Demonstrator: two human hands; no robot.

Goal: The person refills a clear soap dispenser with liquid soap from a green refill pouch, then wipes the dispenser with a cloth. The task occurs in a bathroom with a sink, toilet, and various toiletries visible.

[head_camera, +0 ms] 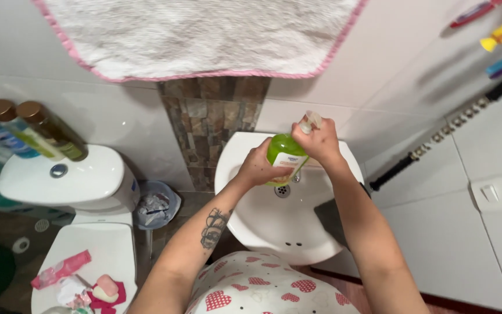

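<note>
At the centre of the frame, over the white washbasin [251,227], the left hand [255,167] is wrapped around a green liquid-soap bottle [284,152], holding it upright. The right hand [319,139] is curled over its clear pump top [309,121] (fingers pressed together on it). No soap or water shows in the basin yet, so I judge the dispensing barely begun.

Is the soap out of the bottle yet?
Not that I can see. Done: the green bottle is lifted over the white sink. In hand: the left hand grips it, the right hand is on its pump top. Left: no soap or water shows.
</note>
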